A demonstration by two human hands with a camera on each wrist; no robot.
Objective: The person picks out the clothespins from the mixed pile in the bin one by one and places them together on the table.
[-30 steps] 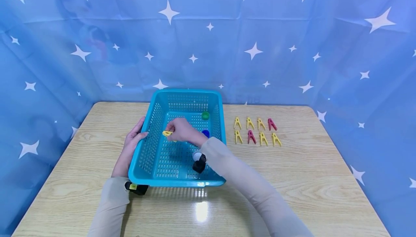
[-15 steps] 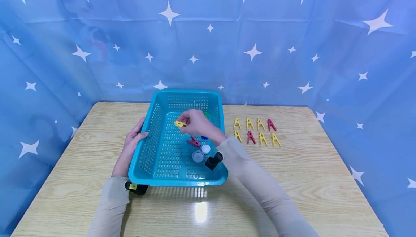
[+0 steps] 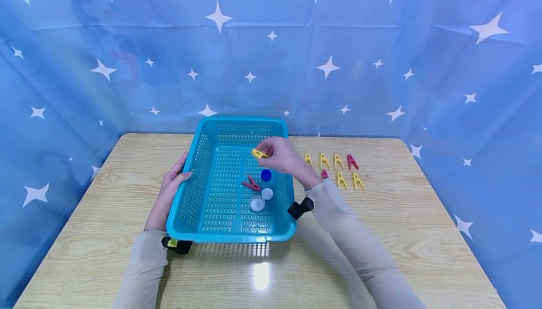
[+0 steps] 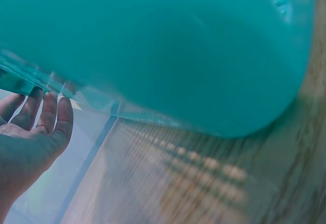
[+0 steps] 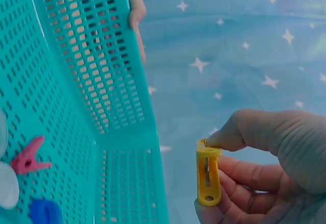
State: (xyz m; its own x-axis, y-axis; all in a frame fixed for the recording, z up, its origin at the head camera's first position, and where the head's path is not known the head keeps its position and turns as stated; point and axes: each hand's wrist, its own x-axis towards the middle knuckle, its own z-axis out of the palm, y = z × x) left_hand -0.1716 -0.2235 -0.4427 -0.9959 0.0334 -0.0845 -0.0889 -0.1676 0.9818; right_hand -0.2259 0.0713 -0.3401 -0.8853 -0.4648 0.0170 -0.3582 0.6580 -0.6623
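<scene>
My left hand [image 3: 171,184] grips the left side of a blue plastic basket [image 3: 230,239], thumb over the rim and fingers against the outer wall. In the left wrist view the fingers of that hand [image 4: 38,127] touch the basket's outside. Between thumb and fingers of my right hand [image 3: 283,156] is a yellow clothespin [image 3: 259,154], held above the basket's right side. Inside the basket lie a red clothespin [image 3: 251,184], a blue bottle cap [image 3: 266,175] and two whitish round caps [image 3: 257,204]. The right hand hides the basket's far right corner.
Right of the basket, yellow clothespins [image 3: 324,160] and red clothespins [image 3: 352,162] lie in two rows on the wooden table [image 3: 402,215]. My right wrist covers part of the near row. A blue star-patterned curtain [image 3: 271,64] hangs behind the table.
My right hand has moved right across the basket with the yellow clothespin. The red clothespin and the caps beneath have come into sight, while the green cap is now hidden. The left hand stays put.
</scene>
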